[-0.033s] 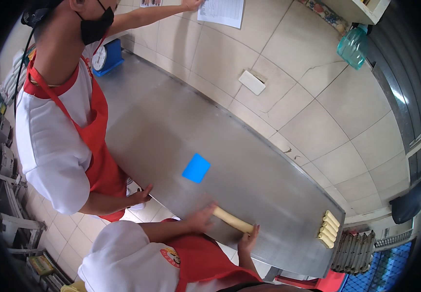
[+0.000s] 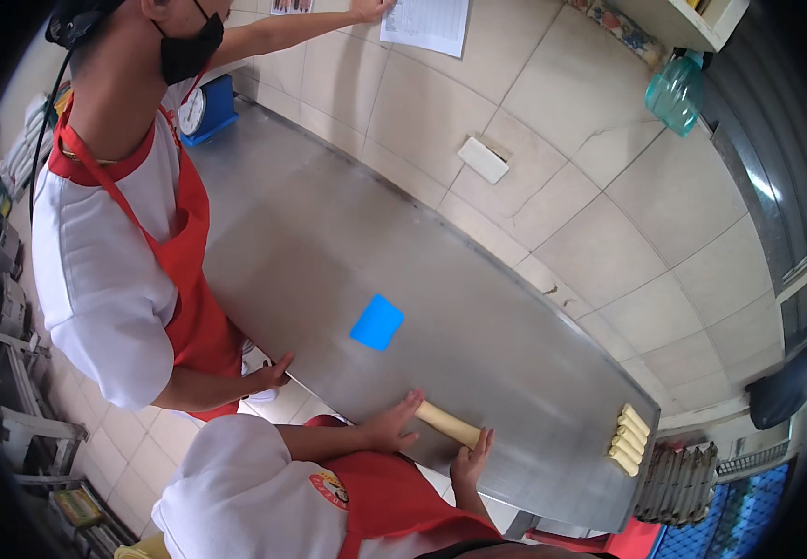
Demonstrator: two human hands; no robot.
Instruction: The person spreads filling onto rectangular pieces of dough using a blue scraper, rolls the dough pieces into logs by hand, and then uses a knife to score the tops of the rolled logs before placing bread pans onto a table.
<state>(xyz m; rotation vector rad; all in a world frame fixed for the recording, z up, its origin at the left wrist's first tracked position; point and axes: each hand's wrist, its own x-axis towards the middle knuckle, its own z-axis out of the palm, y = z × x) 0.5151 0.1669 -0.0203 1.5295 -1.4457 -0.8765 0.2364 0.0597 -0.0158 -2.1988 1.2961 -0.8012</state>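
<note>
At the near edge of the steel table point(image 2: 525, 345), a long pale dough roll point(image 2: 448, 424) lies between my two hands. My left hand point(image 2: 389, 424) touches its left end with fingers stretched out and apart. My right hand point(image 2: 471, 452) has its fingers curved round the right end. Beyond the roll lies a flat blue scraper point(image 2: 376, 322). Several short dough rolls point(image 2: 629, 438) lie in a row at the table's right end.
A co-worker point(image 2: 115, 252) stands at left, one hand point(image 2: 371, 9) at a wall paper, the other point(image 2: 273, 373) at the table edge. A blue scale point(image 2: 210, 112) sits at the far left end; a green jug point(image 2: 674, 93) is by the wall; metal trays point(image 2: 674, 480) stand at right.
The dough roll and my left hand have shifted slightly toward me, and my left hand looks less blurred. The co-worker has barely moved.
</note>
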